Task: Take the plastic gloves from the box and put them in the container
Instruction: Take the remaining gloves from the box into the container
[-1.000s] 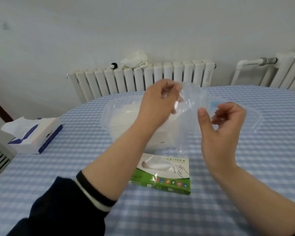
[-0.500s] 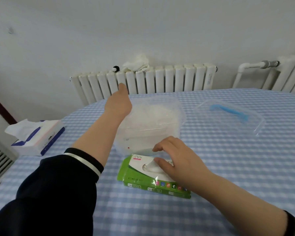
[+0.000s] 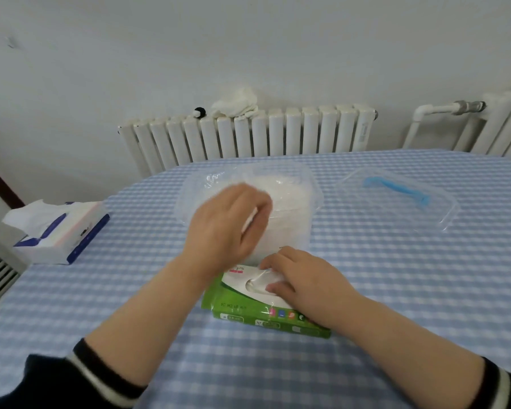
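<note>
- Head view: a green and white cardboard glove box [image 3: 266, 308] lies on the blue checked tablecloth [image 3: 396, 276], near centre.
- The right hand [image 3: 304, 278] rests on the box's opening, fingertips pinching a clear plastic glove [image 3: 258, 283] there.
- The left hand [image 3: 227, 228], blurred, hangs loosely curled just left of it, in front of the clear plastic container [image 3: 304, 184]; whether it holds anything I cannot tell.
- The container holds white-looking gloves; its clear lid with blue handle [image 3: 396, 196] lies to the right.
</note>
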Demonstrator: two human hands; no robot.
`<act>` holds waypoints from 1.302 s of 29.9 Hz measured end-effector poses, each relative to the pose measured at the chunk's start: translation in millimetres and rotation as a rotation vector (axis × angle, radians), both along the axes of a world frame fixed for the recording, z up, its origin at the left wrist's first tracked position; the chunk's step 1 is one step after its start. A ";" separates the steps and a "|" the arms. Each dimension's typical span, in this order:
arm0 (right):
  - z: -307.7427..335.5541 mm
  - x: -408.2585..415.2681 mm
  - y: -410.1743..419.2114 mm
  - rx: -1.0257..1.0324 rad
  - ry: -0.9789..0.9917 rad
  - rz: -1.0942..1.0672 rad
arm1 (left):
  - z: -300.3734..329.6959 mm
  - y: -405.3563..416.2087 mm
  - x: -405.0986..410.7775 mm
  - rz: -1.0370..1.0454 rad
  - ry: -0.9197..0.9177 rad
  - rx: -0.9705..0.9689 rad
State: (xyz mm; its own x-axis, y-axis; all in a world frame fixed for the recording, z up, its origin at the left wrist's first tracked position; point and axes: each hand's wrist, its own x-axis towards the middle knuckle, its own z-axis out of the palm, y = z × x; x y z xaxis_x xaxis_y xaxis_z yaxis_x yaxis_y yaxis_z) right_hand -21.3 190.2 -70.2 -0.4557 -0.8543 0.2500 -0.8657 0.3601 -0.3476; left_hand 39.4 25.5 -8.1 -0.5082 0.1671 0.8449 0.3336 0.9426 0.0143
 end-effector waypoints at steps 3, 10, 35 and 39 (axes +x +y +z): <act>-0.3 0.6 0.3 -0.043 0.025 -0.011 | -43.3 12.1 20.4 0.046 -0.272 0.155; -0.1 -0.9 2.3 -0.117 -0.003 -0.096 | -77.3 15.3 22.4 0.160 -0.799 0.334; 47.3 -8.7 21.4 -1.084 -0.488 -0.435 | -29.0 57.2 15.8 -0.185 -0.573 1.052; 46.2 -2.4 20.1 -1.182 -0.459 -0.335 | -4.8 75.2 1.2 -0.211 -0.447 1.220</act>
State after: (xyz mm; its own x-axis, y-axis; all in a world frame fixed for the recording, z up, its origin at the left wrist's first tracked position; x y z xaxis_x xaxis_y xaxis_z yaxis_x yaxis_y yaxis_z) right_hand -23.8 210.3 -24.0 -0.8453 -0.0568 0.5312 -0.5132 -0.1901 -0.8370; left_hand 40.6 100.7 -12.9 -0.8397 -0.4684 0.2748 0.2161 0.1762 0.9604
